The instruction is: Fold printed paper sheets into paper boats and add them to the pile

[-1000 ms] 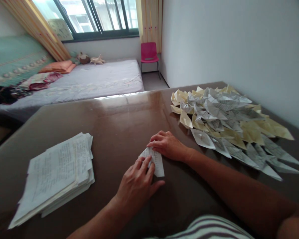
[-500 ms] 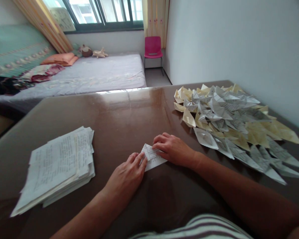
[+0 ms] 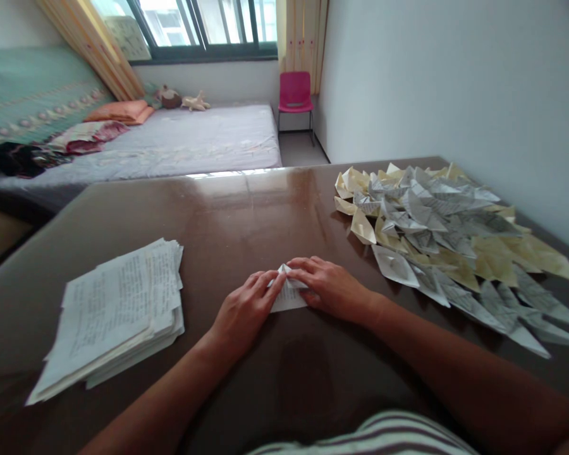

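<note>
Left hand (image 3: 247, 313) and right hand (image 3: 332, 291) drawn closer together, both touching the folded paper (image 3: 288, 299) between them — pinching or merely pressing, cannot tell — paper boats (image 3: 424, 212) right, handwritten sheets (image 3: 116, 303) left.

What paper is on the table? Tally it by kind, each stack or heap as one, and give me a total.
Stack of written sheets: 1
Heap of folded paper shapes, too overlapped to count singly: 1
Folded sheet under the left hand and right hand: 1
Total: 3

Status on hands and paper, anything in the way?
Left hand, right hand: both on paper. Folded to a peak, on table. Stack left, boats right, neither touching paper.
</note>
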`<action>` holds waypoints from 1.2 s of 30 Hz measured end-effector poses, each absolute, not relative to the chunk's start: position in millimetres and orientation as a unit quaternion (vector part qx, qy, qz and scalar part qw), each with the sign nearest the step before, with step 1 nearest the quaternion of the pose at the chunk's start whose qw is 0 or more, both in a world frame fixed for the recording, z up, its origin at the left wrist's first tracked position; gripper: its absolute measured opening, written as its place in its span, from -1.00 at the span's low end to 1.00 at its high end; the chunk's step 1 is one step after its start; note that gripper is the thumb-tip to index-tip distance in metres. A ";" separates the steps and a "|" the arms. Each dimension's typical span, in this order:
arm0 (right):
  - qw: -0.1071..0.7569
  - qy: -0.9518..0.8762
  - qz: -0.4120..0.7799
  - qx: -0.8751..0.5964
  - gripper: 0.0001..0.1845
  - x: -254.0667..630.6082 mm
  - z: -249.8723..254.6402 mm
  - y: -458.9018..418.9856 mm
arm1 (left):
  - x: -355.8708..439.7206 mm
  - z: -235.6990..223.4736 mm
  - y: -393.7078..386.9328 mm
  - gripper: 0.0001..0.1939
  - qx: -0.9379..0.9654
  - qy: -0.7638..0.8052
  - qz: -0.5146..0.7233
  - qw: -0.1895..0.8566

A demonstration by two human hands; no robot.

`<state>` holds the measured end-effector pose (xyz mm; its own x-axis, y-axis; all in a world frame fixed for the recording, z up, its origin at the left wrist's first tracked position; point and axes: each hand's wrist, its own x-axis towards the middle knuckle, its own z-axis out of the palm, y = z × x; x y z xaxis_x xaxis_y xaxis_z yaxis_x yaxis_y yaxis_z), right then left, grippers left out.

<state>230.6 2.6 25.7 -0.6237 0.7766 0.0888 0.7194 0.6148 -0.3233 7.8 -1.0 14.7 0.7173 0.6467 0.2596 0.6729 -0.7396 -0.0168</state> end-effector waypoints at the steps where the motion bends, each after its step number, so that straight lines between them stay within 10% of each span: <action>1: 0.122 -0.888 0.120 -0.427 -0.59 230.1 21.8 5.0 | 7.2 12.3 2.4 -0.60 -0.919 -0.366 -0.140 0.048; 9: 0.115 -0.902 0.089 -0.406 -0.70 234.8 19.9 7.9 | 1.0 20.8 5.6 -0.79 -0.928 -0.353 -0.108 -0.058; 36: 0.056 -0.911 0.054 -0.406 -0.73 223.8 31.6 -3.0 | 11.2 20.2 -5.3 -0.76 -0.939 -0.326 -0.067 0.089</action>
<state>223.8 -3.0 31.6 -0.6643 0.7452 0.0589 0.7331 0.6648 -0.1435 11.2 -5.3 20.2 0.7781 0.6004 0.1845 0.6244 -0.7714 -0.1231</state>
